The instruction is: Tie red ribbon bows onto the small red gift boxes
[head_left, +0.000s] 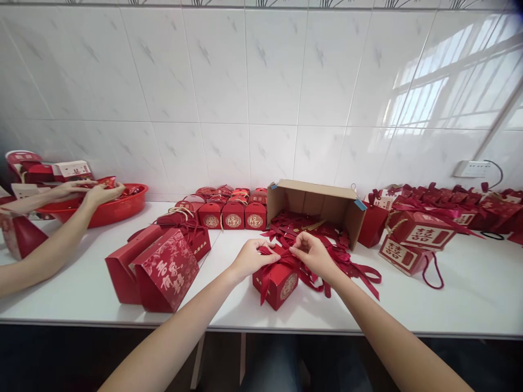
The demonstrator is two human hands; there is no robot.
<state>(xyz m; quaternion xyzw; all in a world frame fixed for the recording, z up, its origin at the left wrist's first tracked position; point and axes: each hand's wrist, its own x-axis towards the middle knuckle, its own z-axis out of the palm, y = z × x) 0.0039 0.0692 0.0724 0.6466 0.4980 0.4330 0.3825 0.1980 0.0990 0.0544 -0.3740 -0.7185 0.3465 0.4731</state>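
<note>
The left hand [254,257] pinches one part of a red ribbon [266,276] between thumb and fingers, and the right hand [314,255] pinches another part of it, just beside. The ribbon lies over the top of a small red box [281,288], which stands near the front edge of the white desk [232,313], under both hands. Behind it, a cardboard carton [314,197] lies open toward the person, with loose ribbons [370,274] spilling out. To the left, two larger red boxes [165,275] stand together, and farther left a co-worker's hands [107,191] are above a red basin [116,211]
</note>
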